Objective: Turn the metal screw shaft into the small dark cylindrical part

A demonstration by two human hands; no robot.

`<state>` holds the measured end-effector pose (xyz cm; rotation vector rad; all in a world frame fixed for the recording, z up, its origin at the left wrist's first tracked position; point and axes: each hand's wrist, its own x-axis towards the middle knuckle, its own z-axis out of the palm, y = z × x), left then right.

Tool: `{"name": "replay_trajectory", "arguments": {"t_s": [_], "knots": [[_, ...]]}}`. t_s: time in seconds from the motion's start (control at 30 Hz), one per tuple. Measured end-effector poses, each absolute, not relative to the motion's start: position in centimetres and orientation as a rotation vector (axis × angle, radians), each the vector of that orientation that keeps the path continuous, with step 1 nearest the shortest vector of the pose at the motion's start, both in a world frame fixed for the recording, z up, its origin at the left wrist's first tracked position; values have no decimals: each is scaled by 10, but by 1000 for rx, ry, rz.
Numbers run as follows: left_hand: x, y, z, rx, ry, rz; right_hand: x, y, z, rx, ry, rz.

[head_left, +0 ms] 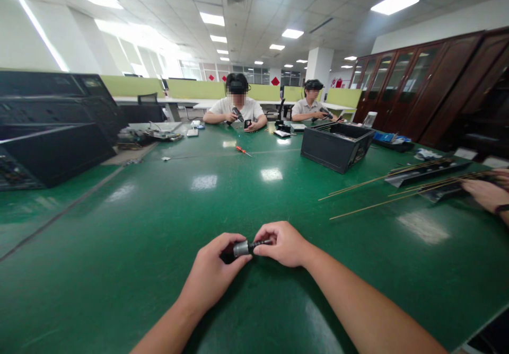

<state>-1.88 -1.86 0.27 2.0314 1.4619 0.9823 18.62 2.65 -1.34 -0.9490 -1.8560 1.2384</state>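
Note:
Just above the green table, my left hand (209,272) is closed around a silver metal cylinder (240,248), thumb below and fingers behind. A thin dark shaft (257,244), which looks ridged like a screw or drill bit, runs out from the cylinder's right end. The fingertips of my right hand (287,245) pinch this shaft, close beside the cylinder. Both pieces lie in one line, roughly level. Whether shaft and cylinder are one part I cannot tell.
Ahead on the green table (167,227) lies a red screwdriver (240,150). A black box (332,147) stands behind right, with thin long rods (358,187) nearer. Another person's hand (483,189) is at far right. Two people with power tools sit opposite. Dark casings (59,152) stand left.

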Motion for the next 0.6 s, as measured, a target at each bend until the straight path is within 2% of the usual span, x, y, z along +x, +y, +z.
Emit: {"name": "replay_trajectory", "arguments": {"t_s": [0.6], "knots": [[-22, -19, 1, 2098, 1470, 1050, 186, 27, -10, -974, -1839, 1271]]}}
